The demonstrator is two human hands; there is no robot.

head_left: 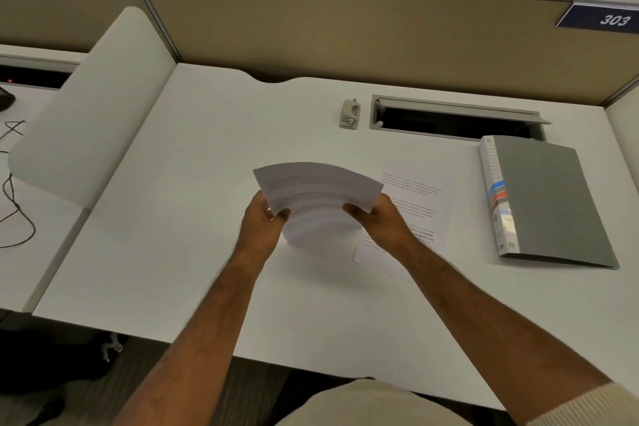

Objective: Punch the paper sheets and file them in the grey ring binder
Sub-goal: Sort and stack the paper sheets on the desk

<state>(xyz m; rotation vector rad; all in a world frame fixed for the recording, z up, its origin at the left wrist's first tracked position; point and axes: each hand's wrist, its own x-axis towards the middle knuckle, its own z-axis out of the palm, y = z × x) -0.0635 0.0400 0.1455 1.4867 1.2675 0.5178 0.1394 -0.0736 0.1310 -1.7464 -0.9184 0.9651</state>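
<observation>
Two hands, left hand (262,221) and right hand (380,221), grasp paper sheets (316,190) above white desk (193,218); partition signs (613,20) read 303, 304.

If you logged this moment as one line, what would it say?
hands: left hand and right hand hold paper stack | punch: untouched | grey ring binder: closed | loose sheets: on desk

A thin stack of white printed paper sheets (316,192) curves upward, pinched between both hands. More white printed sheets (420,204) lie flat under the right hand. A closed grey plastic ring binder (549,197) lies flat, well right of both hands.
</observation>
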